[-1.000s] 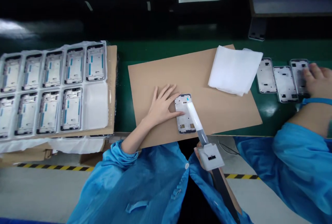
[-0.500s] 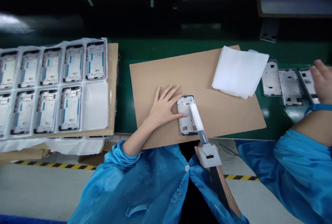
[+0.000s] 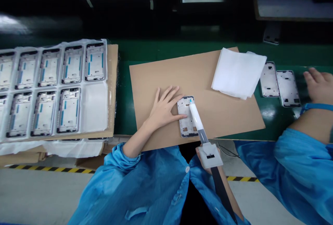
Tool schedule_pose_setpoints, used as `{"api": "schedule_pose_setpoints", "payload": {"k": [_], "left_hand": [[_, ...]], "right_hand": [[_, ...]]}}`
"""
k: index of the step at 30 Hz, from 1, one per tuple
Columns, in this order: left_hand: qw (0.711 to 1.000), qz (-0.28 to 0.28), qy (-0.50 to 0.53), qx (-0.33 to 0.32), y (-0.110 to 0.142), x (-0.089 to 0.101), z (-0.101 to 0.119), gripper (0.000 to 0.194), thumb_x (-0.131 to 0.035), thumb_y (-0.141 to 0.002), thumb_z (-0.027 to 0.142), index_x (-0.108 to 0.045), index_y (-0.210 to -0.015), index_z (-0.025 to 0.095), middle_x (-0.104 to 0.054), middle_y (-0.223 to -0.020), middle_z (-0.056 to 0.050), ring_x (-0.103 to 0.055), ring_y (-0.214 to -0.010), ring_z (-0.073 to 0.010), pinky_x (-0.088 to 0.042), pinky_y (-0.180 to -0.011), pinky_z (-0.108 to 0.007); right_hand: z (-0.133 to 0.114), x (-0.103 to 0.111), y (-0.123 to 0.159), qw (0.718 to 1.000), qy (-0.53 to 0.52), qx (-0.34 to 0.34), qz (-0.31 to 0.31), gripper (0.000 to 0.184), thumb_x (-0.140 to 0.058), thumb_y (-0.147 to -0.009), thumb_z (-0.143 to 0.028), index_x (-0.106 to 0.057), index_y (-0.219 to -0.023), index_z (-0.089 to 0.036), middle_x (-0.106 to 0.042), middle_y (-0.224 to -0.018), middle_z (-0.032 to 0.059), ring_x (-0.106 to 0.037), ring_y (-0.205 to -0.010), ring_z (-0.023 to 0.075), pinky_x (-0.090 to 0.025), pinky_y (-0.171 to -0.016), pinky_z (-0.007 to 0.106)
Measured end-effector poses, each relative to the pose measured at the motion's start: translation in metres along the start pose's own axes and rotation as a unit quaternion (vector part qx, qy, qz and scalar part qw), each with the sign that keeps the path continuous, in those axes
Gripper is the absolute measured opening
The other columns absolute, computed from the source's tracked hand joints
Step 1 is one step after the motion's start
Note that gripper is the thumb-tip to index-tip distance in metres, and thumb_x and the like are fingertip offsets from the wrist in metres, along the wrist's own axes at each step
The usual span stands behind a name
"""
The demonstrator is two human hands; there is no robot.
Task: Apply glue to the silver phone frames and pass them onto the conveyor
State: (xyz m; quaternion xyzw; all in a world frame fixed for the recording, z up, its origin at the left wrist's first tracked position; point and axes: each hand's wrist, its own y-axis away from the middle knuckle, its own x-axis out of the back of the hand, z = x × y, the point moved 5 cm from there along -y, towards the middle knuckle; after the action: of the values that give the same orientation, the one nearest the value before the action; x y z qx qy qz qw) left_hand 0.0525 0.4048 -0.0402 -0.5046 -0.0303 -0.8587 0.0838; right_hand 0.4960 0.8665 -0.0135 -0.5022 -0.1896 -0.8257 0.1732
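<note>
My left hand (image 3: pixel 165 108) lies spread on the cardboard sheet (image 3: pixel 156 75). Its thumb and index finger rest on the left edge of a metal phone frame (image 3: pixel 184 122), which lies flat with small cutouts and dark ends. A white tube-like piece (image 3: pixel 196 116) with a grey block and a black strap crosses in front of the frame; a small blue spot shows by its upper end. Behind the grey block (image 3: pixel 210 155), below the sheet's front edge, is my right hand (image 3: pixel 199 156). The block hides most of its fingers, so its grip cannot be made out.
On the left, a white compartment tray (image 3: pixel 95 105) holds several phone frames with blue strips. A folded white cloth (image 3: pixel 238 74) covers the sheet's right corner. Two more frames (image 3: pixel 288 89) lie beyond it, near a co-worker's hand (image 3: pixel 319 84) with a blue wristband.
The co-worker's hand has shifted slightly left and down, and the frame that was beneath it no longer shows. My own hands and the frame before me stay nearly still.
</note>
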Motion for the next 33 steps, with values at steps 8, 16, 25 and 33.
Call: {"api": "schedule_pose_setpoints", "payload": {"k": [8, 16, 25, 33], "left_hand": [[1.0, 0.005, 0.002, -0.003, 0.0, 0.002, 0.002, 0.089, -0.08, -0.102, 0.081, -0.06, -0.173, 0.032, -0.04, -0.191, -0.009, -0.03, -0.181, -0.0415, -0.001, -0.149, -0.074], [1.0, 0.006, 0.002, -0.004, 0.001, 0.001, 0.0, 0.09, -0.08, -0.101, 0.083, -0.06, -0.173, 0.033, -0.041, -0.19, -0.009, -0.031, -0.18, -0.0413, -0.003, -0.149, -0.074], [1.0, 0.004, -0.008, -0.007, 0.002, 0.0, -0.001, 0.09, -0.077, -0.102, 0.084, -0.059, -0.173, 0.031, -0.041, -0.191, -0.01, -0.03, -0.181, -0.0403, -0.003, -0.149, -0.073], [1.0, -0.01, -0.01, 0.004, 0.001, 0.004, -0.001, 0.09, -0.08, -0.101, 0.083, -0.06, -0.173, 0.032, -0.042, -0.19, -0.011, -0.032, -0.18, -0.0411, -0.005, -0.149, -0.074]], "right_hand": [[0.003, -0.001, 0.005, 1.0, 0.013, 0.009, -0.006, 0.082, -0.004, -0.117, -0.03, -0.048, -0.181, -0.003, -0.035, -0.187, 0.0166, -0.039, -0.157, 0.0284, -0.041, -0.109, 0.051], [-0.009, 0.012, 0.011, 0.999, 0.037, 0.008, -0.019, 0.086, 0.001, -0.117, -0.03, -0.049, -0.18, -0.002, -0.032, -0.189, 0.0133, -0.037, -0.157, 0.0284, -0.041, -0.111, 0.05], [-0.006, 0.008, 0.008, 0.999, 0.036, 0.018, -0.024, 0.085, 0.0, -0.117, -0.029, -0.048, -0.181, -0.001, -0.029, -0.191, 0.0103, -0.037, -0.157, 0.0276, -0.041, -0.112, 0.049], [-0.007, 0.003, 0.007, 0.999, 0.037, 0.026, -0.007, 0.08, -0.007, -0.116, -0.023, -0.053, -0.178, -0.004, -0.032, -0.189, 0.012, -0.042, -0.158, 0.0288, -0.045, -0.111, 0.049]]}}
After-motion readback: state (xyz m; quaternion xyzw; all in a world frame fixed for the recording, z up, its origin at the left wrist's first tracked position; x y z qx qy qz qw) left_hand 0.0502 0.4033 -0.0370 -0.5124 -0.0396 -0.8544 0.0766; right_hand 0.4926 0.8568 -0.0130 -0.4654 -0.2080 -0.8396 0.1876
